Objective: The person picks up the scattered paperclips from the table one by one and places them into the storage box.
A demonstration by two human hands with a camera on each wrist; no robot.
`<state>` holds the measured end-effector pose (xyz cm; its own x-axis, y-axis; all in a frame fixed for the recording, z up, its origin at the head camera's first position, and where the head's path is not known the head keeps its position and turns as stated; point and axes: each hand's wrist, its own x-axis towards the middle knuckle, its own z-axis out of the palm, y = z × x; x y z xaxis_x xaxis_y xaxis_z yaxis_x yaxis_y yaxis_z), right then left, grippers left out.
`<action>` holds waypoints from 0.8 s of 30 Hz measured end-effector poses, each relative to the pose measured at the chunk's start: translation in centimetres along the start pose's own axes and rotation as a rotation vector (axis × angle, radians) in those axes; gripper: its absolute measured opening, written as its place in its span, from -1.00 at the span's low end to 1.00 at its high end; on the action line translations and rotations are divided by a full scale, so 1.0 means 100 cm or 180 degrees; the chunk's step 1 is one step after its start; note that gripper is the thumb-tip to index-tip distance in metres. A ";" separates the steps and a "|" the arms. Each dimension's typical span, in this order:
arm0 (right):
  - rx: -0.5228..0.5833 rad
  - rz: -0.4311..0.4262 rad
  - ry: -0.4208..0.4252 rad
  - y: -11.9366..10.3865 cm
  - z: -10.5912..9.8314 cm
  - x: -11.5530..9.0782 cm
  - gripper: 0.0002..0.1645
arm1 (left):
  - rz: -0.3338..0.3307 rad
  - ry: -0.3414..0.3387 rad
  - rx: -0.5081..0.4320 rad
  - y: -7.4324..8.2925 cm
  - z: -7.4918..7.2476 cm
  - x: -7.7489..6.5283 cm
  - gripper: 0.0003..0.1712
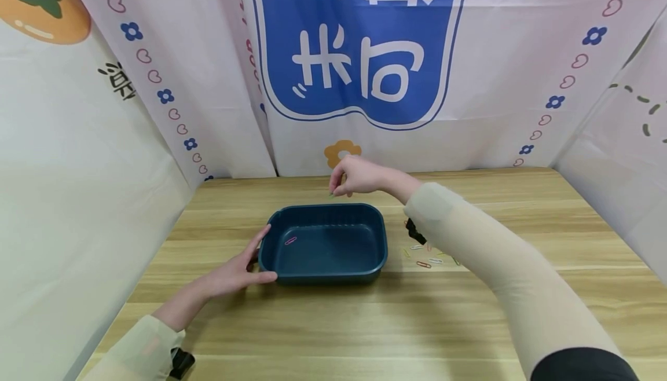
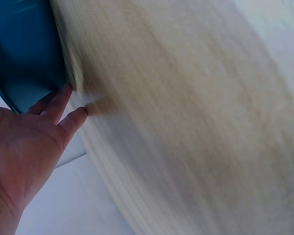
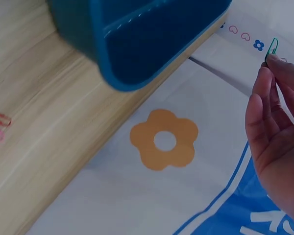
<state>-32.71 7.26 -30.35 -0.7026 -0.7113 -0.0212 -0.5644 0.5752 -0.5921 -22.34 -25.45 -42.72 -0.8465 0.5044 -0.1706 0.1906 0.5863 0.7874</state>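
The right hand (image 1: 359, 175) pinches a green paper clip (image 3: 272, 45) between thumb and finger, raised near the far rim of a blue tray (image 1: 333, 249). The left hand (image 1: 237, 274), fingers extended and spread, touches the tray's left end. Inside lies 1 pink paper clip (image 1: 290, 241). Loose paper clips (image 1: 424, 264) lie on the table (image 1: 312, 329) beside the tray's right end; the right sleeve (image 1: 500, 259) partly covers them. A printed cloth (image 1: 495, 80) hangs behind.

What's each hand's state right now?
Left hand: open, spread against the left end of the blue bin.
Right hand: closed, pinching a green paper clip.
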 end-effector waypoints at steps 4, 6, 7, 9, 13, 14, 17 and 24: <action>0.0024 -0.0038 0.0030 0.000 0.009 0.011 -0.93 | -0.0003 -0.0007 -0.0004 0.000 0.000 0.000 0.12; 0.0003 -0.0040 0.0041 0.001 0.014 0.016 -0.93 | -0.0004 -0.0010 -0.0002 0.000 -0.001 0.000 0.12; -0.0002 -0.0028 0.0048 0.001 0.016 0.018 -0.93 | -0.0001 -0.0010 0.0001 0.000 -0.001 0.000 0.12; -0.0015 -0.0024 0.0059 0.001 0.020 0.023 -0.93 | -0.0008 -0.0006 0.0003 0.001 -0.001 0.000 0.12; -0.0032 0.0016 0.0074 0.002 0.029 0.028 -0.93 | -0.0027 -0.0008 -0.0016 0.002 -0.001 -0.001 0.12; -0.0029 0.0036 0.0075 0.002 0.031 0.029 -0.93 | -0.0035 -0.0011 -0.0031 0.002 -0.001 -0.001 0.12; 0.0044 0.0099 0.0077 0.005 0.038 0.032 -0.93 | -0.0054 -0.0014 -0.0044 0.003 -0.001 -0.001 0.12; 0.0213 0.0162 0.0036 0.009 0.053 0.038 -0.92 | -0.0110 -0.0012 -0.0049 0.004 -0.001 -0.001 0.13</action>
<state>-33.58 2.89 -35.23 -0.7347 -0.6770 -0.0438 -0.4980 0.5819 -0.6430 -22.23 -25.32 -42.29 -0.8505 0.4864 -0.2002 0.1536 0.5937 0.7899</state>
